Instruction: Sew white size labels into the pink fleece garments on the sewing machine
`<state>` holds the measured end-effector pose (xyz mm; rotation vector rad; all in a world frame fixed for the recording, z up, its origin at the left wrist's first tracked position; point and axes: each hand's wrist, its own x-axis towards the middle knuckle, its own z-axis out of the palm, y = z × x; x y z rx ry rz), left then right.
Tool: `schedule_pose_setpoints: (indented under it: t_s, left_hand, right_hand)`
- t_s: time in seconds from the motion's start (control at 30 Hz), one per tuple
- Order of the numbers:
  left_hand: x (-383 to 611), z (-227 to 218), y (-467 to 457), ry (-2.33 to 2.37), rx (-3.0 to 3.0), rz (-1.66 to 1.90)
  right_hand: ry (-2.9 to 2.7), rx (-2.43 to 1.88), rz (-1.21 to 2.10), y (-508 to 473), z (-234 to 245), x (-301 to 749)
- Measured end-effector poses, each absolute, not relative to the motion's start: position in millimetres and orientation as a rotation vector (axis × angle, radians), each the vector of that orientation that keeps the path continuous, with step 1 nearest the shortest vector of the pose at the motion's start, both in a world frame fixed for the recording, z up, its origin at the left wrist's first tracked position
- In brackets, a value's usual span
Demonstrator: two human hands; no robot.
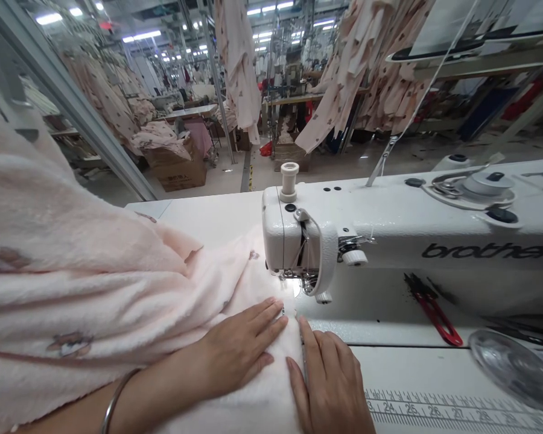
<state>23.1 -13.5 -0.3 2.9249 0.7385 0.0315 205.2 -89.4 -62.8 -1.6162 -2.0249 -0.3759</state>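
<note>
A pale pink fleecy fabric point(95, 283) with small brown prints is heaped at the left and runs under the head of a white sewing machine point(389, 223). My left hand point(238, 349) lies flat on the fabric, fingers stretched toward the needle area point(294, 283). A thin bangle point(115, 398) circles that wrist. My right hand point(330, 383) rests flat on the fabric's right edge just in front of the presser foot, fingers extended and together. Neither hand grips anything.
Red-handled thread snips point(434, 310) lie on the machine bed at the right. A printed ruler point(457, 413) runs along the table's front edge. A clear round lid point(516, 367) sits at the right. Hanging pink garments point(239, 66), cardboard boxes point(181, 169) and other workstations fill the background.
</note>
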Motion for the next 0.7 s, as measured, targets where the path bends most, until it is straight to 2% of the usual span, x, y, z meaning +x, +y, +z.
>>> schedule_pose_setpoints:
  t_s: [0.4,0.6,0.7]
  left_hand:
    - [23.0,-10.1,-11.7,0.741,2.857,0.06]
    - [24.2,-3.8,-11.8,0.701,2.923,0.054]
    - [23.0,-4.2,-12.1,0.718,2.907,0.078]
  right_hand:
    - [-2.139,-1.645,-0.344,-88.5,-70.4,209.6]
    - [-1.988,-1.496,0.025,-64.8,-38.2,237.2]
    - [-2.016,-1.496,0.063,-52.0,-27.8,249.9]
